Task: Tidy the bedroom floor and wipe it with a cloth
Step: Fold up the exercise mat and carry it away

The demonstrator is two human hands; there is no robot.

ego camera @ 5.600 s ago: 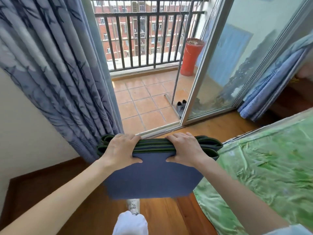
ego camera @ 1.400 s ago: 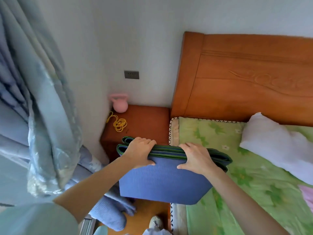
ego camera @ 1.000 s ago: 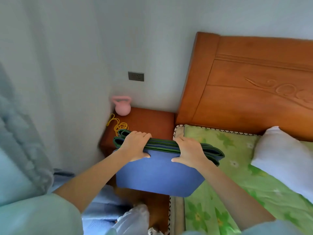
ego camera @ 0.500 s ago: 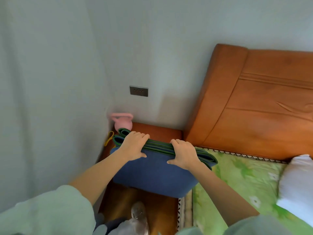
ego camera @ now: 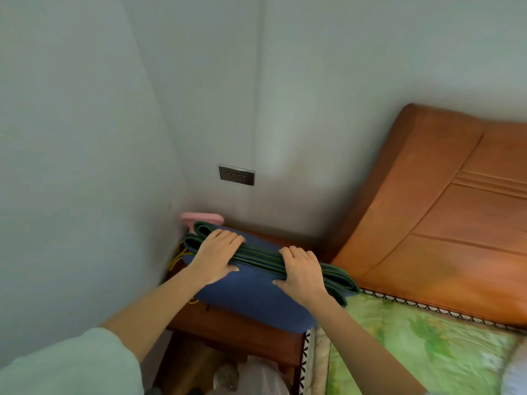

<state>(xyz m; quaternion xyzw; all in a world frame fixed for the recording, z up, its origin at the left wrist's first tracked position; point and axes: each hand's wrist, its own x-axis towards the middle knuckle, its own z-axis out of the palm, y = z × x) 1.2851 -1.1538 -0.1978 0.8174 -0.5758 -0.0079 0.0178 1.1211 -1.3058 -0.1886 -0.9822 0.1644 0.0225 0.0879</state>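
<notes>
wall socket (ego camera: 236, 175), middle of the frame: no lettering can be read, only slot holes in a grey plate
folded mat (ego camera: 256, 292), lower middle: plain blue face with green edges, no label or brand
headboard (ego camera: 456, 218), right: bare wood with grooves, no writing
bed sheet (ego camera: 427, 346), lower right: green leaf print, no words
readable text overall: none

the folded blue mat (ego camera: 251, 295) with green layered edges is lying tilted over the wooden nightstand (ego camera: 233, 329), its right end reaching toward the bed.
</notes>
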